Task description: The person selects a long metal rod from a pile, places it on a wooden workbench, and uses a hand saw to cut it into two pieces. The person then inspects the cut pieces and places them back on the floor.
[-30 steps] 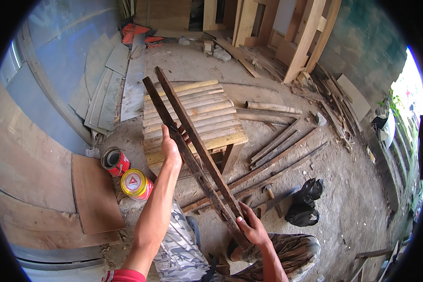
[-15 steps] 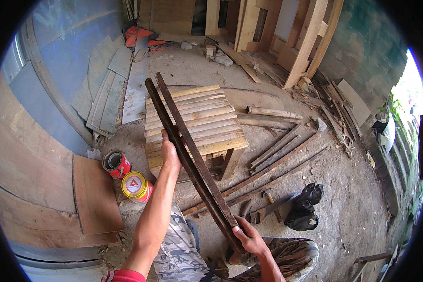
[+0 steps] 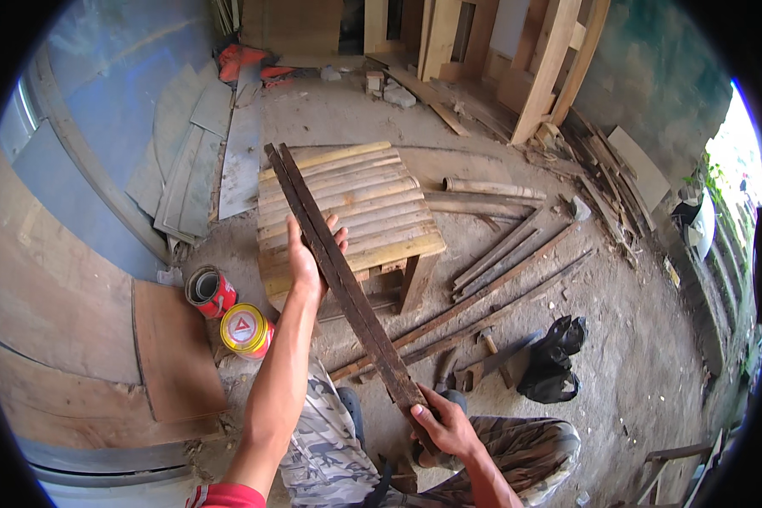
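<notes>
Two long, dark brown wooden strips (image 3: 347, 292) lie pressed side by side, slanting from near my lap up over the bench. My left hand (image 3: 307, 262) cradles them from beneath at mid-length, its thumb on one side and loosely spread fingertips on the other. Close to their lower end, my right hand (image 3: 445, 426) grips them, thumb on top. Under and beyond their far part stands a low slatted wooden bench (image 3: 372, 216).
Left of my arm stand an open red can (image 3: 212, 292) and a yellow-lidded can (image 3: 245, 330). On the right floor lie long wood strips (image 3: 499, 313), a hammer (image 3: 495, 351), a saw (image 3: 474, 372) and a black plastic bag (image 3: 553, 364). Plywood sheets (image 3: 178, 351) lean at left.
The two strips had a gap between them and now lie together. My left fingers have loosened and spread, and the strips' far end has dipped slightly.
</notes>
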{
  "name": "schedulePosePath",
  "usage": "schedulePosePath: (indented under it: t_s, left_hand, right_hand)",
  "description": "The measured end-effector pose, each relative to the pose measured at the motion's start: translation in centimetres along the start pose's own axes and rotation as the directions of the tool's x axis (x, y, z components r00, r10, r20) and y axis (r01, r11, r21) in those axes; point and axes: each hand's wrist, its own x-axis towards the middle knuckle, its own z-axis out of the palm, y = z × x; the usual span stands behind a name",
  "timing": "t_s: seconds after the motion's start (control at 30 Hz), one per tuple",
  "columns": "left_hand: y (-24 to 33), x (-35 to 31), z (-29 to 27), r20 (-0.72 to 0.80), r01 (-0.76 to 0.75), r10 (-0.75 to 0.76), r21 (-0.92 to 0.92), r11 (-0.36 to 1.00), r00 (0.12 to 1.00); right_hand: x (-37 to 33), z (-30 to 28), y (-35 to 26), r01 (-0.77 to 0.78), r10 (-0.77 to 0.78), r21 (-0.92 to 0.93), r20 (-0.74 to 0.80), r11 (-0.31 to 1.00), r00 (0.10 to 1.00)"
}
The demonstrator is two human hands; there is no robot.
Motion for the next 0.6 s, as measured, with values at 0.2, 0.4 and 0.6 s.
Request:
schedulePosePath:
  t_s: [0.2, 0.4, 0.6]
  left_hand:
    - [-0.4, 1.7, -2.3, -0.03, 0.007, -0.002, 0.16, 0.987, 1.0]
    - [1.6, 2.2, -3.8, -0.104, -0.075, 0.086, 0.103, 0.992, 0.991]
    - [2.7, 2.8, -5.1, -0.151, -0.142, 0.152, 0.08, 0.987, 0.977]
  right_hand:
    - [-0.1, -0.5, 0.8, -0.132, 0.094, 0.426, 0.109, 0.895, 0.99]
    - [-0.2, -3.9, -0.2, -0.114, 0.065, 0.654, 0.098, 0.748, 0.993]
    - [-0.4, -4.5, -0.4, 0.108, -0.083, 0.665, -0.07, 0.739, 0.994]
